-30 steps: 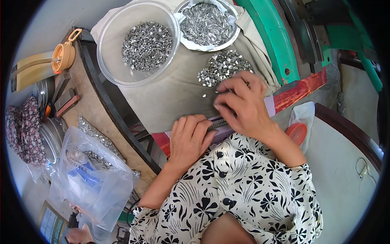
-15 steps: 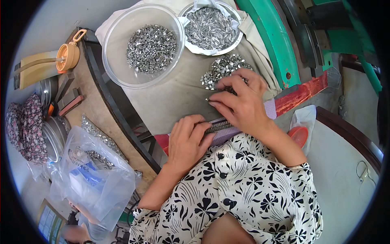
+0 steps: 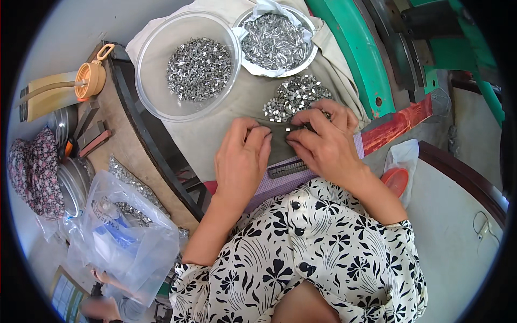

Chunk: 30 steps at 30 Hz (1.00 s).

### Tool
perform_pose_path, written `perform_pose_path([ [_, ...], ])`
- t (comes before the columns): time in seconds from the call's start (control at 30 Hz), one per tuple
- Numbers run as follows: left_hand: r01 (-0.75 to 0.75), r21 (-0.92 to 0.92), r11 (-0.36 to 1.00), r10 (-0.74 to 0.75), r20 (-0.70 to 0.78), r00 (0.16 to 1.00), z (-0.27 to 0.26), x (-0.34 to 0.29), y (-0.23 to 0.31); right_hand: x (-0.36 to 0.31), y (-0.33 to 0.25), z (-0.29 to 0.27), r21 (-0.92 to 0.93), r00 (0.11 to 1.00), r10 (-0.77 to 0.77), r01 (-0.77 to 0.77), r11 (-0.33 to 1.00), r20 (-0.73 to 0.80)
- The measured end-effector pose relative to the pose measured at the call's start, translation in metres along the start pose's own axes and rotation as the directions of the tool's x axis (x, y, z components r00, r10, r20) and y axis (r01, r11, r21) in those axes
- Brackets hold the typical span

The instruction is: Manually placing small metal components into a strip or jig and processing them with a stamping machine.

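My right hand is closed, with a small shiny metal piece at its thumb and fingertips. Just beyond it lies a loose pile of small flat metal pieces on the cloth. My left hand hovers over the cloth left of that piece, thumb and forefinger drawn together; whether anything is between them is hidden. Below both hands, a dark narrow slotted strip rests on a purple checked cloth near my lap, touched by neither hand.
A clear round tub of small metal parts stands at the far left of the cloth. Beside it is a lined bowl of slim metal pieces. A green machine frame borders the right. Plastic bags and a side table are at left.
My left hand has left the slotted strip and moved up and forward, close to my right fingertips. My right hand has shifted slightly, still with the small metal piece.
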<state>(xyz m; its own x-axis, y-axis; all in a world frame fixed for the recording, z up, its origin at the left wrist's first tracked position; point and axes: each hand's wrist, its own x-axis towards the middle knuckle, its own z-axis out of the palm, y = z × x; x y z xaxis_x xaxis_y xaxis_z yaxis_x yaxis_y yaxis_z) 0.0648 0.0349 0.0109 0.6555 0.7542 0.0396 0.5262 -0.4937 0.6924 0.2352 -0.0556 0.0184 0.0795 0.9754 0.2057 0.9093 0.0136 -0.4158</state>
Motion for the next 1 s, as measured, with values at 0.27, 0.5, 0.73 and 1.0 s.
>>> perform_pose_path([
  [0.27, -0.001, 0.034, 0.999, 0.001, 0.0, 1.0, 0.005, -0.002, 0.006, 0.022, 0.016, -0.011, 0.069, 0.974, -0.178, 0.17, 0.983, 0.142],
  [0.5, -0.003, 0.059, 0.998, 0.004, -0.018, 1.0, 0.012, 0.002, 0.01, -0.007, 0.006, -0.005, 0.098, 0.998, -0.059, 0.057, 0.994, 0.015],
  [0.73, 0.017, -0.04, 0.999, -0.017, 0.01, 1.0, 0.004, -0.004, 0.001, -0.011, 0.016, -0.006, 0.11, 0.997, -0.035, 0.028, 0.993, 0.064],
  [1.0, 0.127, -0.082, 0.988, -0.132, -0.053, 0.99, -0.009, -0.022, -0.004, -0.002, 0.02, -0.022, 0.116, 1.0, 0.021, -0.024, 0.993, 0.021],
])
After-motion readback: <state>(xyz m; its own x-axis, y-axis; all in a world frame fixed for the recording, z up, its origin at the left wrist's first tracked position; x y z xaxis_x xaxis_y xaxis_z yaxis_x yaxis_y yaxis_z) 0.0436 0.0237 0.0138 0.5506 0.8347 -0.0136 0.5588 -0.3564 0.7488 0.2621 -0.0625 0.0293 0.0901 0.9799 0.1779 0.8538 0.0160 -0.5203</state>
